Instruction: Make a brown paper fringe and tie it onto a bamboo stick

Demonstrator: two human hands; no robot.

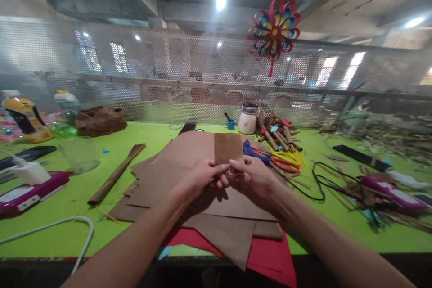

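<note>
Between my two hands is a small rectangle of darker brown paper (228, 147), upright above a pile of larger brown sheets (168, 184). My left hand (211, 174) pinches its lower edge with thumb and fingers. Close beside it, my right hand (251, 173) pinches the same edge, the thumbs nearly touching. Red paper (270, 256) shows from under the pile at the table's front. Scissors with orange handles (286, 163) and a blue-handled tool (254, 152) lie just beyond my right hand.
Left stands a rolled brown paper tube (116, 175), a clear cup (79, 156) and a purple power strip (37, 193). At the back are a white jar (247, 119) and bundled paper rolls (278, 135). A black cable (319, 184) and paper scraps lie right.
</note>
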